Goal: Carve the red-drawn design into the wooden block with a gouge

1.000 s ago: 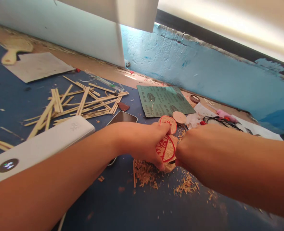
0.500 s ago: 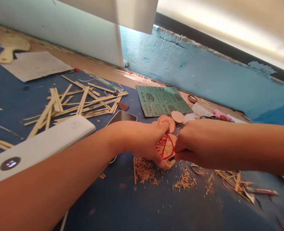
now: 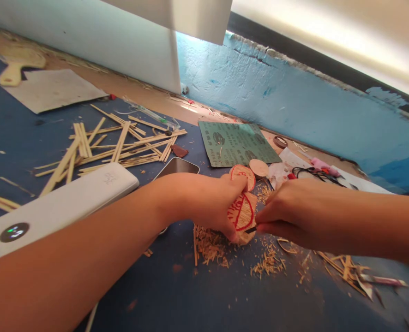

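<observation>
My left hand (image 3: 221, 203) is wrapped round a wooden piece (image 3: 243, 214) with red marker lines on its top. My right hand (image 3: 280, 210) pinches a small tool whose dark tip (image 3: 250, 230) touches the right side of the piece; the rest of the tool is hidden by the fingers. A wooden disc with a red outline (image 3: 243, 177) lies just beyond my left hand, beside a plain round disc (image 3: 259, 168). Wood shavings (image 3: 211, 246) are heaped below the piece, and more crumbs (image 3: 269, 261) lie to the right.
A white power bank (image 3: 62, 203) and a partly covered phone (image 3: 178, 167) lie at left, below scattered wooden sticks (image 3: 121, 145). Green sandpaper (image 3: 237, 144) lies near the blue wall. Black cable (image 3: 311, 171) is beyond my right hand; a cutter (image 3: 384, 280) is at lower right.
My right hand has shifted slightly right and down, showing more of the dark tool tip. My left hand still holds the wooden piece. The whole view has shifted a little.
</observation>
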`<action>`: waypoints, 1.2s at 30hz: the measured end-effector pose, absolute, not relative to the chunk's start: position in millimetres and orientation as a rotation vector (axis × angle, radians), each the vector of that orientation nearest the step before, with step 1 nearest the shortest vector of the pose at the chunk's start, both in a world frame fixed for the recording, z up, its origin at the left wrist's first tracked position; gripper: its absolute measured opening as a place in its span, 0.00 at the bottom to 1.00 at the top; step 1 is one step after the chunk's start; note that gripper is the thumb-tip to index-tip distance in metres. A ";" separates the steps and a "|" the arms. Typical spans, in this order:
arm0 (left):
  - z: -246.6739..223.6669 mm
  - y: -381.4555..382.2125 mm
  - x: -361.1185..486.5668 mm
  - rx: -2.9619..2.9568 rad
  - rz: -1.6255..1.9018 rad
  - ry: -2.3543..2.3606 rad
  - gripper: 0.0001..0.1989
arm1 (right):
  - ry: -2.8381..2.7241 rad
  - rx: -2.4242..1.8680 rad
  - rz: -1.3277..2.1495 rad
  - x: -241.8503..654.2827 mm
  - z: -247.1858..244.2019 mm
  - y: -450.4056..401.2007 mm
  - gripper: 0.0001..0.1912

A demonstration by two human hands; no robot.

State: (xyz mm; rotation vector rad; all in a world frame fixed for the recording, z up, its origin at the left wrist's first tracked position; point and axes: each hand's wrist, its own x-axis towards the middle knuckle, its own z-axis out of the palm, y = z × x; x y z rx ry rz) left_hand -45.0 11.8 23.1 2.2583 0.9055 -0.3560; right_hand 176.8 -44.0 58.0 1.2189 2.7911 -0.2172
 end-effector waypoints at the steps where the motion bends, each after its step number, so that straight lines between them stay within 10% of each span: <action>1: 23.0 11.7 -45.1 2.266 -0.344 0.901 0.56 | 2.603 1.221 -0.481 175.0 59.2 -42.8 0.24; 7: 20.1 13.2 -45.6 2.290 -0.332 0.874 0.58 | 2.022 1.523 -1.079 180.4 53.3 -49.3 0.27; 15: 21.2 13.3 -45.8 2.281 -0.332 0.869 0.57 | 3.091 0.604 0.211 205.0 37.6 -69.9 0.15; 24: 22.8 14.2 -47.7 2.294 -0.364 0.888 0.57 | 1.883 1.782 -1.476 194.4 25.9 -77.8 0.29; 36: 26.0 13.9 -46.5 2.263 -0.395 0.912 0.62 | 1.389 1.988 -2.207 199.0 -9.4 -105.4 0.29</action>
